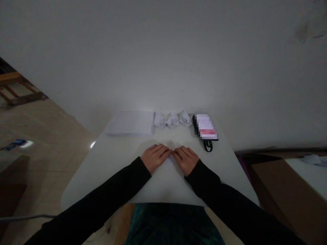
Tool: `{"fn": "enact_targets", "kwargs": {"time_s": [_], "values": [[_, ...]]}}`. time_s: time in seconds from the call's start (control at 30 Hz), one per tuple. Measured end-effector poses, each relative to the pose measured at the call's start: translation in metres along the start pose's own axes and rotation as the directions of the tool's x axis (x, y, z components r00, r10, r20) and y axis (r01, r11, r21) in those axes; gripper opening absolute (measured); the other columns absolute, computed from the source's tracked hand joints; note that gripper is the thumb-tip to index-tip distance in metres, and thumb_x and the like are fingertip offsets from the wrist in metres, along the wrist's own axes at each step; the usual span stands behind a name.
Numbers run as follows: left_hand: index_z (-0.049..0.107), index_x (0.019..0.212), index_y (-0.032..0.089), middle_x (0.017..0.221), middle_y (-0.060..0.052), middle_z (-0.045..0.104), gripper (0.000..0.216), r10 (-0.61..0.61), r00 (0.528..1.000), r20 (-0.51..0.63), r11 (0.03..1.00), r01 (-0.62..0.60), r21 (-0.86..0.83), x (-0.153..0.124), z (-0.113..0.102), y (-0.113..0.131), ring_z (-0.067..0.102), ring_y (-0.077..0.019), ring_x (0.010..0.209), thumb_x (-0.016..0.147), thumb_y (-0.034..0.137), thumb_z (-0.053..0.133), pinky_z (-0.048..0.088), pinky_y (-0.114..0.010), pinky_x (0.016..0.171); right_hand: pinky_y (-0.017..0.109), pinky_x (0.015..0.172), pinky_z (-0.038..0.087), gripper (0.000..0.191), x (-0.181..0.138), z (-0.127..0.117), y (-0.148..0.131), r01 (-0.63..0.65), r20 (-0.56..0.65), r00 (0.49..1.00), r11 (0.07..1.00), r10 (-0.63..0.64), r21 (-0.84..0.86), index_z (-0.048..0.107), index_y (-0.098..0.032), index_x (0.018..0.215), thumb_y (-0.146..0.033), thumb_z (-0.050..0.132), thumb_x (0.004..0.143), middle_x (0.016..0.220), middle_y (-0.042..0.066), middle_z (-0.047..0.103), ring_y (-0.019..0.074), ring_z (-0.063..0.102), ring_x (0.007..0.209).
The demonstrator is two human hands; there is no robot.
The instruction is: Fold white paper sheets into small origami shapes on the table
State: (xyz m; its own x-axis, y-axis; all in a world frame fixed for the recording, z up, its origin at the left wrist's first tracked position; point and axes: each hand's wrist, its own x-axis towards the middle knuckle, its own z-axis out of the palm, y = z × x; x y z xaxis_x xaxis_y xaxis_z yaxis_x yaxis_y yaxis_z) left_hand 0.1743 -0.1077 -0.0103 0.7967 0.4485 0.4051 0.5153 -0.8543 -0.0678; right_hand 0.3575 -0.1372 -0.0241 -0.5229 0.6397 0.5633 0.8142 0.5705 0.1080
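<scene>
Over the middle of the white table (107, 177), my left hand (156, 157) and my right hand (186, 160) meet fingertip to fingertip. Both are closed in a pinch, palms down. Between them is a small piece of white paper (170, 159), which barely stands out against the tabletop and is mostly covered by the fingers. Beyond the hands, three folded white paper pieces (172, 120) sit in a row by the wall. To their left lies a stack of white paper sheets (130, 123).
A black phone-like object with a blurred face (205, 126) and a black strap (208, 146) lies at the back right. The wall (163, 61) rises behind the table. Brown cardboard (286, 183) is at the right, a wooden stool or chair (17, 88) at the far left.
</scene>
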Motion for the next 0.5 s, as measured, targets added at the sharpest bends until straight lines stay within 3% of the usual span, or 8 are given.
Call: {"fn": "enact_targets", "kwargs": {"time_s": [0.1, 0.23, 0.37, 0.5], "values": [[0.048, 0.117, 0.010, 0.116, -0.013, 0.057, 0.032, 0.048, 0.998, 0.033, 0.998, -0.046, -0.048, -0.006, -0.005, 0.010, 0.051, -0.0193, 0.109, 0.088, 0.018, 0.037, 0.044, -0.034, 0.090, 0.032, 0.066, 0.036, 0.029, -0.001, 0.001, -0.008, -0.010, -0.024, 1.000, 0.999, 0.009, -0.033, 0.064, -0.015, 0.073, -0.008, 0.040, 0.086, 0.078, 0.008, 0.063, 0.0178, 0.053, 0.074], [0.041, 0.124, 0.006, 0.128, -0.018, 0.047, 0.050, -0.024, 0.996, 0.091, 0.997, 0.030, -0.065, -0.013, -0.008, 0.021, 0.040, -0.0242, 0.121, 0.085, 0.036, 0.045, 0.036, -0.040, 0.101, 0.034, 0.070, 0.039, 0.026, -0.002, 0.003, -0.012, -0.015, -0.017, 1.000, 0.999, 0.015, -0.032, 0.065, -0.011, 0.082, -0.007, 0.040, 0.085, 0.085, 0.010, 0.064, 0.0201, 0.055, 0.080], [0.039, 0.125, 0.007, 0.131, -0.017, 0.044, 0.041, -0.081, 0.994, 0.069, 0.994, 0.085, -0.061, -0.017, 0.000, 0.028, 0.035, -0.0210, 0.126, 0.088, 0.022, 0.041, 0.038, -0.036, 0.101, 0.038, 0.081, 0.040, 0.029, -0.011, 0.004, -0.013, -0.046, 0.012, 0.999, 0.999, 0.046, 0.002, 0.062, -0.007, 0.100, -0.005, 0.038, 0.084, 0.102, 0.016, 0.062, 0.0244, 0.054, 0.097], [0.041, 0.123, 0.008, 0.129, -0.016, 0.046, 0.037, -0.127, 0.990, 0.065, 0.982, 0.135, -0.135, -0.017, 0.001, 0.031, 0.035, -0.0195, 0.126, 0.087, 0.017, 0.040, 0.039, -0.036, 0.100, 0.038, 0.085, 0.042, 0.031, -0.017, 0.006, -0.014, -0.019, -0.004, 1.000, 0.998, 0.020, 0.056, 0.061, -0.007, 0.105, -0.006, 0.038, 0.084, 0.108, 0.016, 0.061, 0.0248, 0.051, 0.105]]}}
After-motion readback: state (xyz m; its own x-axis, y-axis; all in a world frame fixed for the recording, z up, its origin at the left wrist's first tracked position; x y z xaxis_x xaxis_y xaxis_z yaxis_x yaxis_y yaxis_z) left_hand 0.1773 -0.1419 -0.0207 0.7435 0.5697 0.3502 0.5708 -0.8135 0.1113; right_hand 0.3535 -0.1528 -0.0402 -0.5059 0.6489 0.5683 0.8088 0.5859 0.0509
